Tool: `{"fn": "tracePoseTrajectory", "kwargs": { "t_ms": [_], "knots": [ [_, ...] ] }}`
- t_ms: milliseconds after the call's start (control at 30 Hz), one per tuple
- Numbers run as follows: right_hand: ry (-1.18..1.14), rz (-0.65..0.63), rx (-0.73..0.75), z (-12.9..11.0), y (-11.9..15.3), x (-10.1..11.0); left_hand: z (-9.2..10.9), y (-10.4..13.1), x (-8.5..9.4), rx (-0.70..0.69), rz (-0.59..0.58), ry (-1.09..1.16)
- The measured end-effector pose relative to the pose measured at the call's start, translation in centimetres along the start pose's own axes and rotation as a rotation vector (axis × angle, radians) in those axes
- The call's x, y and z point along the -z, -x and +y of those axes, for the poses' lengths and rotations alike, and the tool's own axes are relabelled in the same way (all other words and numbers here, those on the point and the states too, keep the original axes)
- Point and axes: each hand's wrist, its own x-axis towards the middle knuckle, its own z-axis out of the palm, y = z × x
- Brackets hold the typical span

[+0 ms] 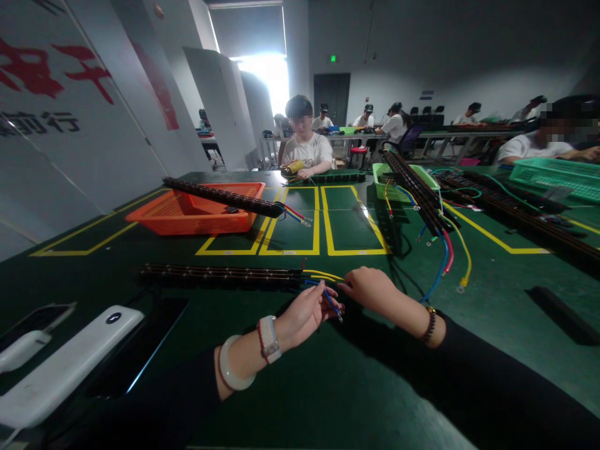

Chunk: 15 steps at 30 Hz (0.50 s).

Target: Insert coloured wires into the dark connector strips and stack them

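A long black strip (225,275) with wires at its right end lies across the green table in front of me. My left hand (307,312) is closed around a blue wire (334,304) whose metal ring end sticks out below the fingers. Beside it, my right hand (368,287) pinches at the far end of the yellow wires (323,274) that leave the same strip. Its fingertips are mostly hidden behind the hand, and the tips of those wires do not show.
A second wired strip (225,197) rests across an orange basket (187,219). Further strips (412,181) lie over a light green basket (382,187) at right. A white device (75,362) and a dark phone (145,350) lie at left, a black bar (562,314) at right. A co-worker (305,144) sits opposite.
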Motion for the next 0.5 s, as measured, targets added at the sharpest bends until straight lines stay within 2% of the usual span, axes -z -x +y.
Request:
{"fn": "tracePoseTrajectory", "kwargs": {
  "t_ms": [100, 200, 300, 500],
  "knots": [
    [0.009, -0.001, -0.013, -0.2, 0.4, 0.5, 0.0, 0.0, 0.0, 0.005, -0.012, 0.03],
    [0.016, 0.073, -0.023, -0.8, 1.7, 1.9, 0.0, -0.1, 0.2, 0.015, -0.001, 0.073],
    [-0.018, 0.13, 0.056, -1.9, 3.4, 2.8, -0.1, -0.2, 0.3, 0.03, 0.015, 0.108],
    [-0.008, 0.048, 0.226, -3.6, 4.7, 1.9, 0.0, -0.2, 0.1, 0.069, -0.002, 0.098]
  ]
}}
